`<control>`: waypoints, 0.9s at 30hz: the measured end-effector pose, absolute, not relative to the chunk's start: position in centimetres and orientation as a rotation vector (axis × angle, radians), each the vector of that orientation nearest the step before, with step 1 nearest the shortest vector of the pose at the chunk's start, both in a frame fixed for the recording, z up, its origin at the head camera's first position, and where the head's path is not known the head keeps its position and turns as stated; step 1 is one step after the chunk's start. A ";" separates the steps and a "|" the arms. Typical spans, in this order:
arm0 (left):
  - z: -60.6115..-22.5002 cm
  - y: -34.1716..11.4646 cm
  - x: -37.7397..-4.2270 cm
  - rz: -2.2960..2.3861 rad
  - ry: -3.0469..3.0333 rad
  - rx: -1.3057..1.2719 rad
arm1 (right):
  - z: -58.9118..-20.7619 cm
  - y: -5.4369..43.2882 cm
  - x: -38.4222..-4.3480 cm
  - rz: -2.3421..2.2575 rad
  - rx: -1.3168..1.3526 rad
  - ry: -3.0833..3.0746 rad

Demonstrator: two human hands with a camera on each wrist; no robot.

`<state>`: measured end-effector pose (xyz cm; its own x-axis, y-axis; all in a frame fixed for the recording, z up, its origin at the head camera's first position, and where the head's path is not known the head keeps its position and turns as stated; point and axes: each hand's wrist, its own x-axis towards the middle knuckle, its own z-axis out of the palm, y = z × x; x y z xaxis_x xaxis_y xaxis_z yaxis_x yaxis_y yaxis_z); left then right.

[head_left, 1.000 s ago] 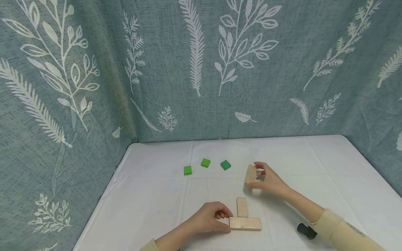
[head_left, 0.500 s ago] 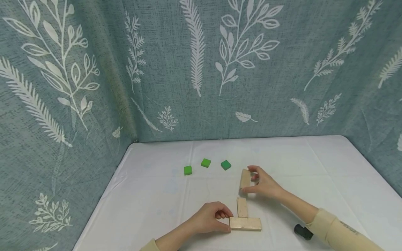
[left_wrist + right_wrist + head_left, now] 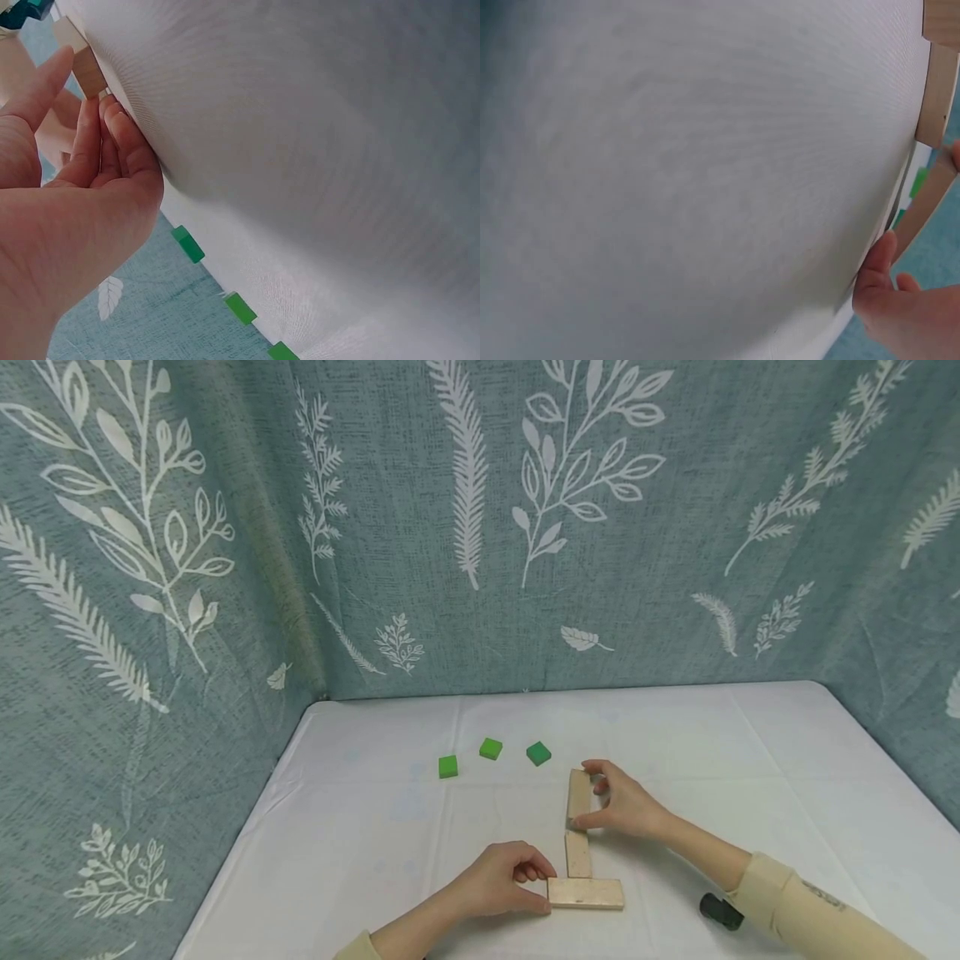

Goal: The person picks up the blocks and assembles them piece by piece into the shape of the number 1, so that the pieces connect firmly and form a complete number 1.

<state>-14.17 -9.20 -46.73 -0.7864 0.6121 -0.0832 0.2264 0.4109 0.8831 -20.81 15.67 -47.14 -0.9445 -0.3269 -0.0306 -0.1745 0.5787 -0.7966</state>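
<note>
My left hand (image 3: 502, 881) pinches the left end of a flat wooden block (image 3: 592, 894) lying crosswise near the front of the table. In the left wrist view, thumb and fingers meet that block (image 3: 81, 61) at its end. A second, lengthwise wooden block (image 3: 578, 857) stretches away from its far side. Farther back, my right hand (image 3: 628, 803) holds a third wooden block (image 3: 579, 793) by its two ends, in line with the second. The right wrist view shows this held block (image 3: 922, 210) tilted, with a gap between it and the cloth.
Three small green blocks, one left (image 3: 447, 767), one middle (image 3: 491, 749) and one darker (image 3: 538, 753), lie farther back. A black cylindrical object (image 3: 721, 912) is by the right sleeve. White cloth covers the table (image 3: 337, 827); a patterned curtain (image 3: 510, 635) hangs around it.
My right hand has brought the third block leftward and nearer, lining it up behind the second block. The left hand stays on the crosswise block.
</note>
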 end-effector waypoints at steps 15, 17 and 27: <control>-46.4 -9.1 -14.1 1.347 2.264 0.706 | -46.9 15.5 -20.5 -1.253 -0.487 2.657; -46.4 -9.1 -14.1 1.350 2.262 0.709 | -46.8 15.4 -20.4 -1.246 -0.489 2.656; -46.3 -9.2 -14.1 1.349 2.257 0.714 | -46.9 15.4 -20.4 -1.223 -0.503 2.650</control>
<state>-14.11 -9.18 -46.34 -0.7828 0.6161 -0.0875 0.2148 0.3995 0.8912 -20.36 15.42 -46.91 -0.9267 -0.3752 -0.0211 -0.2275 0.6046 -0.7634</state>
